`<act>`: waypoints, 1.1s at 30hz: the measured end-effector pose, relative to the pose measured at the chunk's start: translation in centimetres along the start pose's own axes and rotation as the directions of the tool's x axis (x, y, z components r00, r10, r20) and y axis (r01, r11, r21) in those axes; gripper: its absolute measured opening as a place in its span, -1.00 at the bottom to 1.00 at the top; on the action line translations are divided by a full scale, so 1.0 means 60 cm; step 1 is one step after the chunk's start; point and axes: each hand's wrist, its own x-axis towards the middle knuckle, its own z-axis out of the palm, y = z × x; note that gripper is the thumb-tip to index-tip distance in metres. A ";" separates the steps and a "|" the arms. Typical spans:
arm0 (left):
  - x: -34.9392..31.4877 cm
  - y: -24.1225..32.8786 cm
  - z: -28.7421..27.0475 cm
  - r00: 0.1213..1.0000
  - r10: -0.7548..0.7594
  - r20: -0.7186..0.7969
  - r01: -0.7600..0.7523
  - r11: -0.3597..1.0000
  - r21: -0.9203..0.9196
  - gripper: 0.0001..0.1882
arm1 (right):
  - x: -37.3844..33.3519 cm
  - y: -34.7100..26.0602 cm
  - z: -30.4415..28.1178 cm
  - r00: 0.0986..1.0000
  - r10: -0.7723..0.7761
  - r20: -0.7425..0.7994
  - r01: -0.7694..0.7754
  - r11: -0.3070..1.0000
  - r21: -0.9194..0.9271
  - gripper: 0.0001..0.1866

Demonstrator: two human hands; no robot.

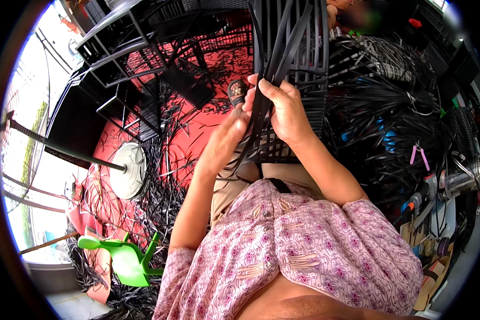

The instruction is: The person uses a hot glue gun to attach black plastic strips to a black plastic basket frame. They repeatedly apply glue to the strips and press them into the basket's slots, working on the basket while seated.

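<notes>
A bundle of long, flat black weaving strips (263,101) hangs in front of me, some ends pointing up and away, others trailing down toward my lap. My right hand (288,111) is closed round it, thumb pressed on top. Just to the left, my left hand (230,136) lies along the side of the bundle with its fingers stretched out; the fingertips are partly hidden by the strips. Beyond and below the bundle stands a black slatted frame (317,48), with woven strips crossing its near part.
Loose black strips pile up at the right (394,106), with pink-handled snippers (420,157) on them. Left are a round pale base with a pole (128,170), a bright green plastic chair (128,261) and black furniture frames (128,48). Strip scraps litter the red floor (197,128).
</notes>
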 end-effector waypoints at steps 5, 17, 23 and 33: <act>0.085 0.098 -0.024 0.996 -0.037 -0.076 0.021 0.979 -0.204 -0.42 | -0.028 0.030 0.010 0.980 0.179 0.093 -0.178 0.984 -0.019 -0.71; 0.099 0.082 -0.010 0.959 0.039 -0.281 -0.048 0.999 -0.026 -0.66 | -0.051 0.057 -0.003 0.950 0.312 -0.028 -0.313 0.943 -0.114 -0.66; 0.071 0.088 0.029 0.960 0.037 -0.277 0.032 0.970 0.239 -0.49 | -0.045 0.072 -0.028 0.962 0.268 -0.055 -0.272 0.958 -0.086 -0.67; 0.076 0.071 0.046 0.950 -0.124 -0.287 0.062 0.974 -0.217 -0.74 | -0.059 0.067 -0.020 0.950 0.295 -0.101 -0.305 0.948 -0.095 -0.71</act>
